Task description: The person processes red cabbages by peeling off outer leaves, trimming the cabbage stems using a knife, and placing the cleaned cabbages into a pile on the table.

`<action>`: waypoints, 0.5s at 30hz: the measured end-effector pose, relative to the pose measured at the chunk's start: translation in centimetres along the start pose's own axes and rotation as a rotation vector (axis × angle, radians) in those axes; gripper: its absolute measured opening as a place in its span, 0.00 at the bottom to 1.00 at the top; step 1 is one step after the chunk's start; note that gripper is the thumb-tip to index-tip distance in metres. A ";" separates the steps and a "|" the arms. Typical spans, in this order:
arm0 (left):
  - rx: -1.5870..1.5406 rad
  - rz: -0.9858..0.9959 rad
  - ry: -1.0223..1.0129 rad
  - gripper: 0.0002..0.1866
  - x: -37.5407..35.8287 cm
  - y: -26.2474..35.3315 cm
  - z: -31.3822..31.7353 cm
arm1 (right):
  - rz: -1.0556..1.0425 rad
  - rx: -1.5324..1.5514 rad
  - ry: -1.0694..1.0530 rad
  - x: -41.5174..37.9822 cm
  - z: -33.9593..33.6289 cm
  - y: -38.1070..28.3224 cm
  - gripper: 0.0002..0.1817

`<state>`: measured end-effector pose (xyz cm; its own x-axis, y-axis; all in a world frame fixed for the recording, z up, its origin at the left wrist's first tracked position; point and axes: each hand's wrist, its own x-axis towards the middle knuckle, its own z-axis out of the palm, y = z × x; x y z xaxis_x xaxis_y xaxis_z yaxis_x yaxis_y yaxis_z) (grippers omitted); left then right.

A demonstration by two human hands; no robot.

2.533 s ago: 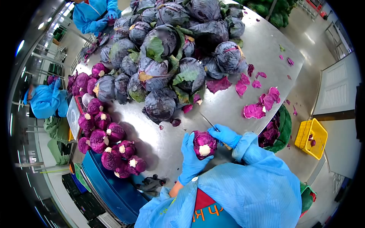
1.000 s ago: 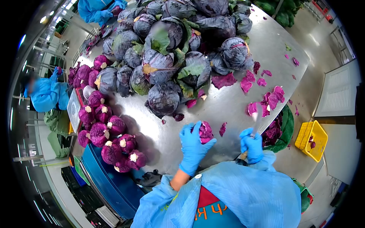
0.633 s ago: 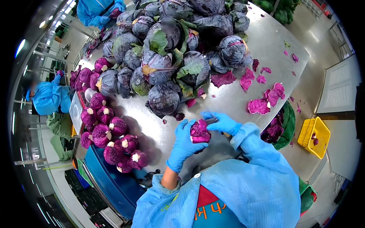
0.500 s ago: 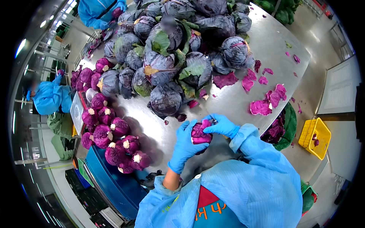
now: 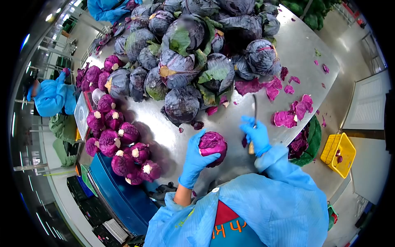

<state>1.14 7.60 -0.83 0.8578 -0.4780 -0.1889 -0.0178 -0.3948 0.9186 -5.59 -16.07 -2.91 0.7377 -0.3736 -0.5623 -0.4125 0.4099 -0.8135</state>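
Observation:
My left hand [image 5: 195,158], in a blue glove, is wrapped around a peeled red cabbage [image 5: 213,149] with a glossy purple surface, held over the steel table near my body. To its right, apart from the cabbage, my right hand [image 5: 256,136] is closed on a knife [image 5: 255,108]. The knife's thin, dark, curved blade points away from me, and its pale handle end shows below the fingers. Beside those fingers is a small dark purple leaf piece [image 5: 244,141]. Just beyond the held cabbage lies an untrimmed, dark-leaved cabbage [image 5: 182,104].
A large heap of unpeeled cabbages [image 5: 177,68] fills the far table. Peeled cabbages [image 5: 110,142] are piled at left above a blue bin [image 5: 119,193]. Loose leaves [image 5: 284,118] lie at right, near a green leaf-filled basket [image 5: 314,142] and yellow crate [image 5: 340,156]. Two co-workers [image 5: 55,101] stand left.
My right hand has left the cabbage and moved right, where the knife now shows in it. My left hand still holds the cabbage, now with more of its surface exposed.

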 end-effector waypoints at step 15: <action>0.400 0.186 0.062 0.49 -0.1 1.5 1.7 | -0.530 -0.631 -0.167 -2.2 3.8 1.9 0.14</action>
<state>0.13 5.77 0.00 0.8499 -0.5269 -0.0007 -0.3619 -0.5846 0.7261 -5.98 -11.31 -2.65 0.9668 -0.2375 -0.0938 -0.1744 -0.3457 -0.9220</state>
